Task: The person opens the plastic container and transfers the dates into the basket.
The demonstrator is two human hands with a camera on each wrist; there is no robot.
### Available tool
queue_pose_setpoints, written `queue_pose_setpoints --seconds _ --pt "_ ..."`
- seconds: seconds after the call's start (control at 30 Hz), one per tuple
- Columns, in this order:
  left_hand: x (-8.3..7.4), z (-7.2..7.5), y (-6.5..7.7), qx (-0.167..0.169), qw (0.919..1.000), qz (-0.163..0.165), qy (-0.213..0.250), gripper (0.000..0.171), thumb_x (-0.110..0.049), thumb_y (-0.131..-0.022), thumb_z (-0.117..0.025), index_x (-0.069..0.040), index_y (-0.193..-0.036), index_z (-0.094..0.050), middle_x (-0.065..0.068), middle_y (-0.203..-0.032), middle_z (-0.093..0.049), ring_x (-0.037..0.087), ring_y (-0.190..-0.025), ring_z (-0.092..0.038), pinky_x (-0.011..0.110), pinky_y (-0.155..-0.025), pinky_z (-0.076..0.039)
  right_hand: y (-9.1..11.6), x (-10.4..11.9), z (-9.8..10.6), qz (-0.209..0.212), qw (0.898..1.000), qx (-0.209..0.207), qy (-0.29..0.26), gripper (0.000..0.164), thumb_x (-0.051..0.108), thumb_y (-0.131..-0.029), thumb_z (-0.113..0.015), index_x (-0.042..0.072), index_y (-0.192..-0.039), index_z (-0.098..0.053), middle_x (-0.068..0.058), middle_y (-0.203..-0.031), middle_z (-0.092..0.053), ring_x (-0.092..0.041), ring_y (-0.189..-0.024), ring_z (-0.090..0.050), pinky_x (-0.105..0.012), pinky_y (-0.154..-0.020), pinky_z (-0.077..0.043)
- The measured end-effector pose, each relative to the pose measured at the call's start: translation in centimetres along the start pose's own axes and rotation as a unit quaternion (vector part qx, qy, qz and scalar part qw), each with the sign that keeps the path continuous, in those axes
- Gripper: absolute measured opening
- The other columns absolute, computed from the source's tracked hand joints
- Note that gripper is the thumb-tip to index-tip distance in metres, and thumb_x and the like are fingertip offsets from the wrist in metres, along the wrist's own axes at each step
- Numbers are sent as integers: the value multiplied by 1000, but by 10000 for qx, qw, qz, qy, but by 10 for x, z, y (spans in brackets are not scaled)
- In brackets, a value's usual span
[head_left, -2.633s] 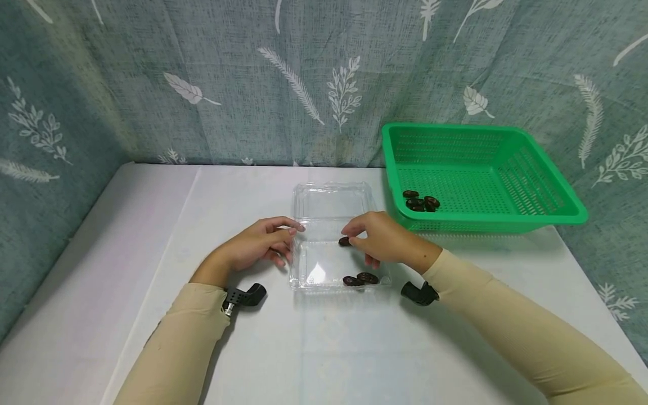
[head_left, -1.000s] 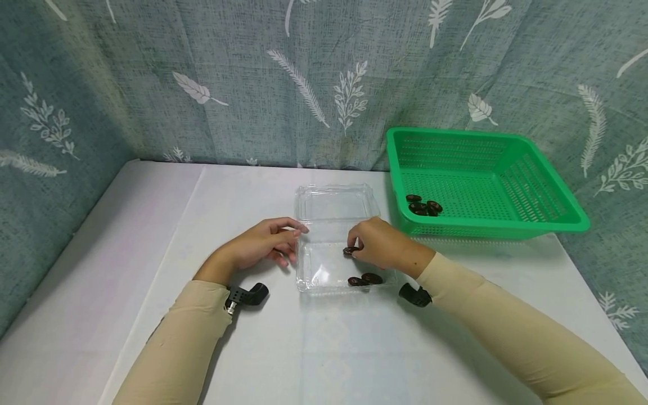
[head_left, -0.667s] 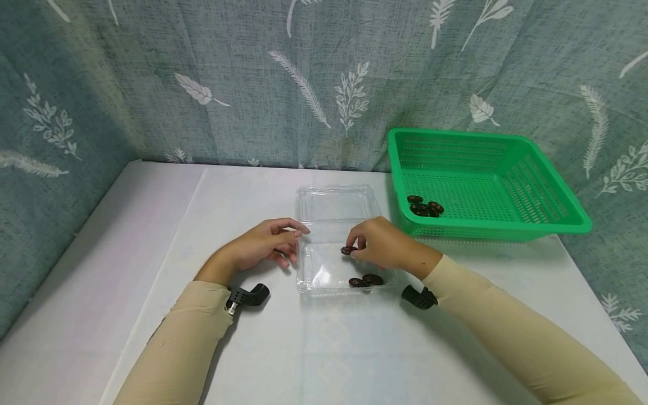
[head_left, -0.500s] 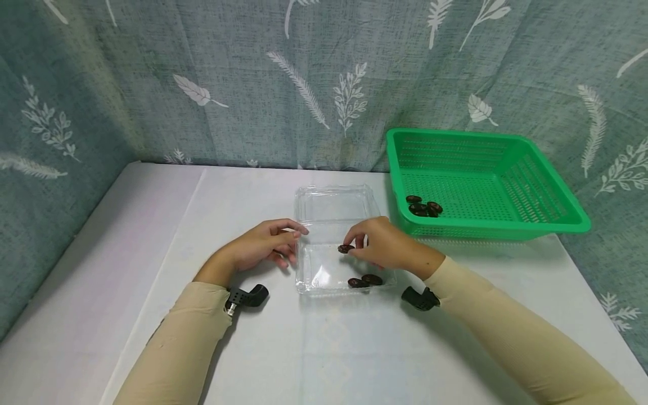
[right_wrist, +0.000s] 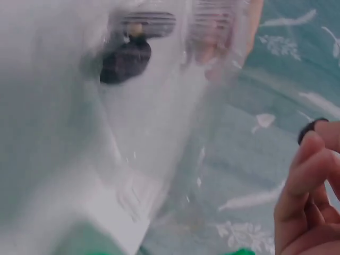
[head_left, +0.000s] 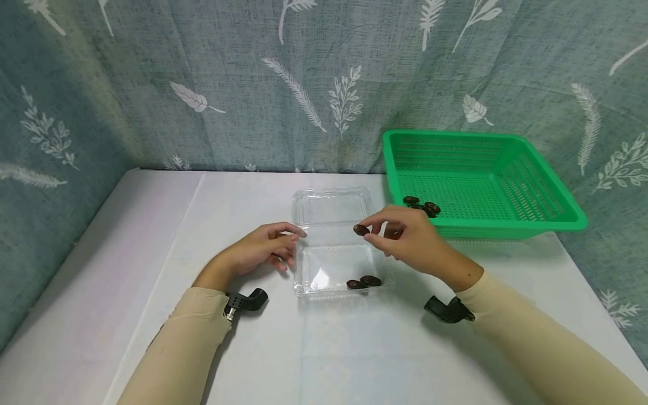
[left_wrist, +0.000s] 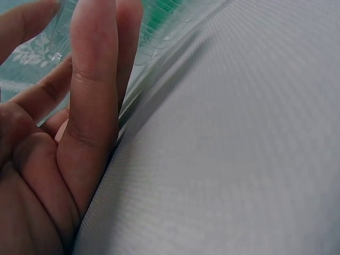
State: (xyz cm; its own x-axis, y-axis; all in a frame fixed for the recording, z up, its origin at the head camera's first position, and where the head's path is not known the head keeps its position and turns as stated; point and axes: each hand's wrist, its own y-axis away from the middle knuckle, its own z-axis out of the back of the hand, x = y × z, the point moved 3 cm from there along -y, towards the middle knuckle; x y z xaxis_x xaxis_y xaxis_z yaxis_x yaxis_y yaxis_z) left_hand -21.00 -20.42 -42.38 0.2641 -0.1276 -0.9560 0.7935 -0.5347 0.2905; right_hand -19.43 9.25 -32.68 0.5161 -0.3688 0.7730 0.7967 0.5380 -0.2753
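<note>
My right hand (head_left: 405, 236) pinches one dark brown, wrinkled date (head_left: 361, 230) between thumb and index finger, above the right side of a clear plastic clamshell box (head_left: 331, 261). The same date (right_wrist: 308, 130) shows at the fingertips in the right wrist view. Two more dates (head_left: 364, 282) lie in the box's near half, by its front edge. At the box's left edge, my left hand (head_left: 263, 247) touches the rim with its thumb and index fingertips, the other fingers loosely bent. The left wrist view shows those fingers (left_wrist: 90, 90) nearly straight beside the box.
A green perforated basket (head_left: 506, 220) stands at the back right, with several dates (head_left: 430, 208) in its near left corner. The box's lid (head_left: 331, 207) lies folded back on the white table (head_left: 334, 349). A leaf-patterned curtain (head_left: 228, 73) hangs behind.
My right hand has lifted the date from the box's near half and moved up and right. The left hand stays at the left rim. The two dates in front have not moved.
</note>
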Motion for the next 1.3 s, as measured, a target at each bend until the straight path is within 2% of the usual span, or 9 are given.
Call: queue_pose_setpoints --seconds 0.1,0.23,0.37,0.53,0.63,0.7,0.8,1.03,1.3 --pt "1 -1 -1 -19 10000 40 0 41 -22 -106 -51 -2 -141 -47 7 -91 -59 17 -76 -69 32 -66 -61 5 1 16 366 9979 -516 115 19 -3 -86 -74 5 -104 -75 -6 -92 -63 -10 -49 -53 -23 -42 -45" --pt "1 -1 -1 -30 10000 49 -19 42 -24 -106 -51 -2 -141 -47 8 -93 -58 17 -77 -69 32 -66 -61 8 -3 41 362 9934 -1054 274 19 -5 -86 -73 2 -104 -75 -4 -99 -62 -7 -54 -56 -20 -43 -43" --pt "0 -2 -1 -53 10000 32 -51 44 -26 -106 -51 -1 -141 -47 6 -92 -57 16 -75 -67 31 -66 -61 9 -10 64 28 9877 -1419 650 18 0 -87 -75 4 -105 -76 0 -100 -62 -3 -64 -62 -17 -52 -46" --pt "-1 -3 -2 -73 9993 -62 -364 45 -26 -103 -56 -2 -140 -48 5 -86 -55 14 -67 -62 28 -62 -59 6 -26 87 -650 9787 -1519 1219 20 14 -92 -73 6 -111 -74 -6 -106 -66 0 -77 -60 -14 -60 -47" --pt "-1 -4 -3 -63 9973 -74 -722 45 -24 -100 -62 -5 -139 -50 6 -86 -56 15 -68 -60 28 -62 -58 4 -38 99 -1110 9738 -1334 1471 24 19 -94 -71 6 -114 -73 -11 -115 -67 -10 -91 -61 -17 -71 -50" --pt "-1 -4 -3 -63 9962 -37 -868 46 -23 -99 -64 -7 -139 -50 6 -87 -57 15 -69 -60 29 -62 -59 1 -45 105 -1406 9716 -1042 1594 26 23 -95 -70 7 -116 -72 -13 -120 -67 -21 -101 -61 -26 -81 -53" --pt "-1 -5 -2 -100 9962 31 -863 45 -21 -99 -64 -8 -140 -50 6 -88 -58 15 -69 -60 29 -63 -59 -4 -57 111 -1773 9674 -504 1739 28 27 -96 -68 9 -118 -72 -13 -126 -65 -28 -112 -58 -42 -86 -52" --pt "1 -4 -1 -76 9979 50 -647 46 -22 -100 -61 -7 -142 -48 5 -87 -59 16 -71 -64 32 -66 -61 -17 -82 115 -2291 9575 446 1694 26 23 -97 -66 8 -118 -71 -16 -122 -67 -32 -111 -61 -48 -86 -52" --pt "1 -4 0 -21 9988 99 -485 46 -19 -101 -60 -7 -143 -46 5 -90 -58 14 -72 -62 32 -68 -62 -28 -98 111 -2463 9423 1107 1979 24 18 -97 -66 3 -115 -71 -18 -117 -69 -36 -113 -61 -53 -88 -51"
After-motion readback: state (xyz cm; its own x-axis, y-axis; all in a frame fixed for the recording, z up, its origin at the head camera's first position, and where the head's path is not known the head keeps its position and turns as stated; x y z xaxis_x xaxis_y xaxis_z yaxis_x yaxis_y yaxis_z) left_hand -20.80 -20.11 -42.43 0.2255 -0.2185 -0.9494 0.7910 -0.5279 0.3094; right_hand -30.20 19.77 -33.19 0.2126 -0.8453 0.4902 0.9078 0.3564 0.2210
